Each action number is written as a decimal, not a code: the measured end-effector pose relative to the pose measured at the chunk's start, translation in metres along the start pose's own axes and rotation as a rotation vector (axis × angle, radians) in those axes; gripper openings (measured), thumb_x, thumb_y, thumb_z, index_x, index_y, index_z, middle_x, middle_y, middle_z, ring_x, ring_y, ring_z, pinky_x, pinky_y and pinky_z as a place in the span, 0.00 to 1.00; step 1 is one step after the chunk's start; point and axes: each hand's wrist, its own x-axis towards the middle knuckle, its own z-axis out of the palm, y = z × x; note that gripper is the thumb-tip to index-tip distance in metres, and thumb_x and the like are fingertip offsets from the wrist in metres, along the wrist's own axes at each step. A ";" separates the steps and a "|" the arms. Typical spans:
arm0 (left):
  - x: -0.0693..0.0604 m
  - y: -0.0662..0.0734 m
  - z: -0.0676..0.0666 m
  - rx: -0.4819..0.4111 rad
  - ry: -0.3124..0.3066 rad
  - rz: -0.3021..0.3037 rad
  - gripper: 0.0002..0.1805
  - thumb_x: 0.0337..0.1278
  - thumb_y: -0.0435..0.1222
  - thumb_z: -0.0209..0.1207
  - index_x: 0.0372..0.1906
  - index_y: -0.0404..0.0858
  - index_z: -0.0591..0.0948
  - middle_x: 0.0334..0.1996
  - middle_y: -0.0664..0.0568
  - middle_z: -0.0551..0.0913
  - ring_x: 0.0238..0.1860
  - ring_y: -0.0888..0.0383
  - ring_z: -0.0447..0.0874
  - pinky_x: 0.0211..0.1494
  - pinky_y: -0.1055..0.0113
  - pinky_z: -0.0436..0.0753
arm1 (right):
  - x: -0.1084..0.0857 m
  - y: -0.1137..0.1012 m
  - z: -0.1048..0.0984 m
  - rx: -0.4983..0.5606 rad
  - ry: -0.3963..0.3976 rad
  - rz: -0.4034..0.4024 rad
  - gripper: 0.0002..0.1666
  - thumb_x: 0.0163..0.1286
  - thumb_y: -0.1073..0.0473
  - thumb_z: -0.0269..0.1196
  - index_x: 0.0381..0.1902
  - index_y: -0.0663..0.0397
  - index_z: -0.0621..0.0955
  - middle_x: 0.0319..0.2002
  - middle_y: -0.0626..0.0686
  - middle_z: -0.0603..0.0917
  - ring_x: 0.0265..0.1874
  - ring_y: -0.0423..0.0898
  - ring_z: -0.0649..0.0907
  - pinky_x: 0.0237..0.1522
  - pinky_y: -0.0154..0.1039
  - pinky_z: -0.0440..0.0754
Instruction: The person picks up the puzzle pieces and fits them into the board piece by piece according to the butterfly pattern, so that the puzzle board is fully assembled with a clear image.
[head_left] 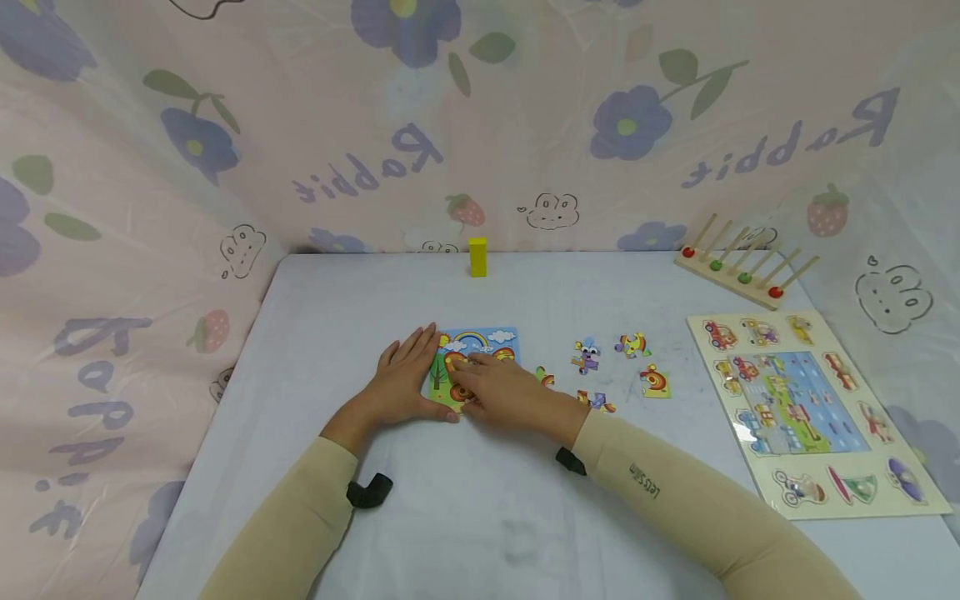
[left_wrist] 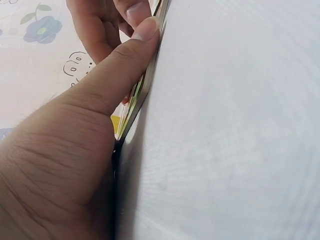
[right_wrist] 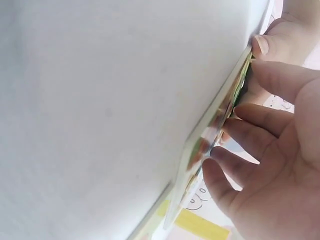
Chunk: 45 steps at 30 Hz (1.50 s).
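Observation:
A colourful jigsaw puzzle board [head_left: 492, 336], with a rainbow, clouds and a tree, lies flat on the table. My left hand [head_left: 405, 382] rests along its left side, fingers straight and thumb at the front edge. In the left wrist view, that thumb [left_wrist: 112, 72] touches the board's thin edge. My right hand [head_left: 506, 393] reaches over the puzzle from the right and covers much of its middle and lower part. In the right wrist view, the right hand's fingers [right_wrist: 250, 135] are extended, with their tips against the puzzle's surface. No loose piece shows between them.
Loose jigsaw pieces [head_left: 656, 382] lie right of the board, some beside my right forearm. A yellow block [head_left: 477, 257] stands at the back. Far right are a wooden peg rack [head_left: 731, 279] with beads and a large picture board [head_left: 892, 492]. Patterned curtains surround the table.

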 end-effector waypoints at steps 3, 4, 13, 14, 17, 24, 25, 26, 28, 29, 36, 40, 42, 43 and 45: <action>0.000 -0.001 0.001 0.000 -0.003 -0.004 0.82 0.42 0.77 0.73 0.90 0.38 0.45 0.90 0.51 0.36 0.88 0.52 0.28 0.83 0.39 0.34 | 0.000 0.004 -0.001 0.070 0.005 -0.008 0.34 0.81 0.52 0.68 0.80 0.50 0.76 0.77 0.53 0.76 0.79 0.58 0.68 0.74 0.60 0.72; 0.000 -0.001 0.001 -0.001 -0.005 -0.007 0.82 0.42 0.78 0.73 0.90 0.38 0.44 0.90 0.51 0.36 0.88 0.52 0.28 0.83 0.40 0.34 | -0.001 0.006 -0.001 0.091 0.008 -0.018 0.34 0.81 0.52 0.68 0.80 0.51 0.76 0.76 0.53 0.77 0.79 0.59 0.69 0.74 0.59 0.71; 0.000 -0.002 0.003 -0.011 0.016 0.006 0.82 0.41 0.77 0.74 0.90 0.37 0.45 0.90 0.51 0.37 0.88 0.51 0.29 0.83 0.40 0.34 | -0.010 0.025 -0.012 0.380 0.062 -0.037 0.33 0.81 0.56 0.68 0.77 0.62 0.75 0.69 0.56 0.82 0.68 0.52 0.79 0.71 0.51 0.74; 0.000 -0.002 0.003 -0.011 0.018 0.007 0.82 0.41 0.77 0.74 0.90 0.37 0.45 0.90 0.50 0.37 0.88 0.51 0.29 0.83 0.40 0.34 | -0.012 0.027 -0.015 0.410 0.067 -0.017 0.34 0.81 0.56 0.68 0.78 0.62 0.75 0.70 0.57 0.81 0.69 0.53 0.79 0.72 0.52 0.74; -0.001 -0.001 0.002 -0.009 0.014 0.001 0.82 0.41 0.76 0.74 0.90 0.37 0.45 0.89 0.51 0.36 0.88 0.51 0.29 0.83 0.40 0.35 | -0.021 0.033 -0.021 0.476 0.091 0.031 0.34 0.82 0.52 0.67 0.79 0.60 0.75 0.72 0.57 0.79 0.72 0.55 0.77 0.74 0.55 0.72; -0.001 0.001 0.001 -0.021 0.017 -0.006 0.82 0.39 0.75 0.76 0.90 0.37 0.46 0.90 0.51 0.37 0.88 0.51 0.30 0.84 0.40 0.34 | -0.040 0.052 -0.030 0.760 0.158 0.111 0.32 0.84 0.51 0.65 0.77 0.58 0.76 0.71 0.58 0.81 0.68 0.57 0.80 0.67 0.60 0.78; -0.001 0.001 0.002 -0.019 0.016 -0.007 0.82 0.39 0.75 0.76 0.90 0.37 0.46 0.90 0.51 0.37 0.88 0.51 0.30 0.84 0.40 0.34 | -0.043 0.055 -0.030 0.778 0.167 0.127 0.31 0.84 0.51 0.64 0.78 0.57 0.76 0.71 0.57 0.81 0.68 0.56 0.80 0.66 0.60 0.79; 0.000 0.001 0.002 -0.017 0.014 -0.009 0.82 0.39 0.76 0.76 0.90 0.37 0.46 0.90 0.51 0.37 0.88 0.51 0.29 0.84 0.40 0.34 | -0.045 0.058 -0.030 0.787 0.176 0.138 0.31 0.85 0.51 0.63 0.78 0.57 0.76 0.70 0.57 0.81 0.67 0.56 0.80 0.66 0.60 0.79; 0.000 0.001 0.002 -0.016 0.014 -0.012 0.82 0.39 0.76 0.76 0.90 0.38 0.46 0.90 0.51 0.37 0.88 0.51 0.29 0.84 0.40 0.34 | -0.051 0.064 -0.031 0.802 0.192 0.170 0.30 0.85 0.50 0.63 0.78 0.55 0.76 0.71 0.55 0.81 0.67 0.55 0.80 0.65 0.61 0.79; 0.000 0.001 0.002 -0.013 0.013 -0.014 0.82 0.39 0.76 0.76 0.90 0.38 0.46 0.90 0.51 0.37 0.88 0.52 0.29 0.84 0.41 0.34 | -0.054 0.067 -0.032 0.810 0.200 0.190 0.30 0.85 0.49 0.63 0.78 0.55 0.76 0.70 0.54 0.82 0.67 0.54 0.80 0.65 0.61 0.80; 0.000 0.002 0.003 -0.012 0.016 -0.024 0.82 0.40 0.75 0.76 0.90 0.38 0.46 0.90 0.52 0.36 0.88 0.52 0.29 0.84 0.41 0.34 | -0.073 0.085 -0.039 0.968 0.272 0.241 0.33 0.87 0.45 0.61 0.78 0.58 0.74 0.71 0.58 0.81 0.68 0.58 0.81 0.66 0.61 0.80; 0.000 0.001 0.003 -0.016 0.021 -0.022 0.82 0.40 0.75 0.76 0.90 0.38 0.46 0.90 0.51 0.37 0.88 0.52 0.29 0.84 0.41 0.34 | -0.082 0.095 -0.044 1.005 0.308 0.278 0.33 0.88 0.42 0.57 0.78 0.58 0.74 0.70 0.61 0.81 0.66 0.59 0.82 0.64 0.61 0.80; 0.000 0.002 0.003 -0.019 0.023 -0.020 0.82 0.40 0.75 0.76 0.90 0.38 0.46 0.90 0.51 0.37 0.88 0.51 0.29 0.84 0.41 0.34 | -0.086 0.100 -0.046 1.014 0.325 0.294 0.34 0.89 0.40 0.54 0.77 0.57 0.74 0.70 0.62 0.81 0.65 0.59 0.82 0.65 0.62 0.79; 0.000 0.002 0.003 -0.021 0.022 -0.020 0.82 0.40 0.75 0.76 0.90 0.38 0.46 0.90 0.51 0.37 0.88 0.51 0.29 0.84 0.41 0.34 | -0.089 0.102 -0.047 1.020 0.334 0.299 0.35 0.89 0.38 0.52 0.77 0.57 0.74 0.69 0.62 0.81 0.65 0.60 0.82 0.65 0.62 0.79; 0.000 0.001 0.003 -0.021 0.021 -0.020 0.82 0.40 0.75 0.76 0.90 0.38 0.46 0.90 0.51 0.37 0.88 0.52 0.29 0.84 0.41 0.34 | -0.094 0.107 -0.049 1.026 0.349 0.306 0.37 0.90 0.36 0.48 0.78 0.57 0.74 0.70 0.62 0.81 0.66 0.60 0.82 0.66 0.62 0.78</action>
